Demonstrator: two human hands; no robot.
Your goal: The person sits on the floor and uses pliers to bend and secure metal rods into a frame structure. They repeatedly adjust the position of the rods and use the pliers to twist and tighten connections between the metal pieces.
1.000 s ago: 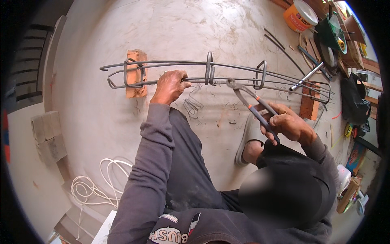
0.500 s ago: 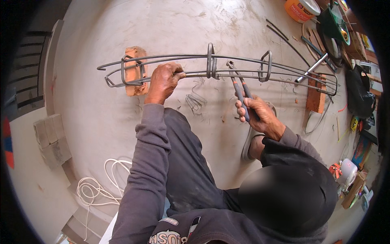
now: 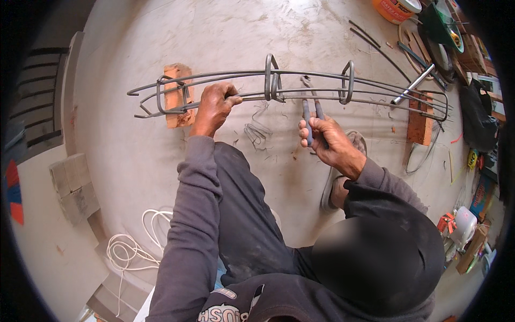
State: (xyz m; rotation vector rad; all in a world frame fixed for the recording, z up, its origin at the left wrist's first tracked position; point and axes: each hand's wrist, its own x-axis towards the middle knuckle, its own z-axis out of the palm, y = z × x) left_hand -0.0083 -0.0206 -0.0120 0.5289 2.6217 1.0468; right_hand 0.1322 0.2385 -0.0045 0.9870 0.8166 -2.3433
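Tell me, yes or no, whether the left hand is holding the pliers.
No, the right hand holds the pliers, while the left hand grips a bar of the steel frame.

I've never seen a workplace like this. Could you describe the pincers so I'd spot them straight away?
On the pale floor, find the long frame of dark steel bars resting across two orange bricks. Just right of its middle, the person's right grip holds the pincers. Unlike the bare bars around them, they have paired blue-grey handles.

Grey bar frame (image 3: 267,78), orange bricks (image 3: 420,126), blue-grey pincer handles (image 3: 306,114)
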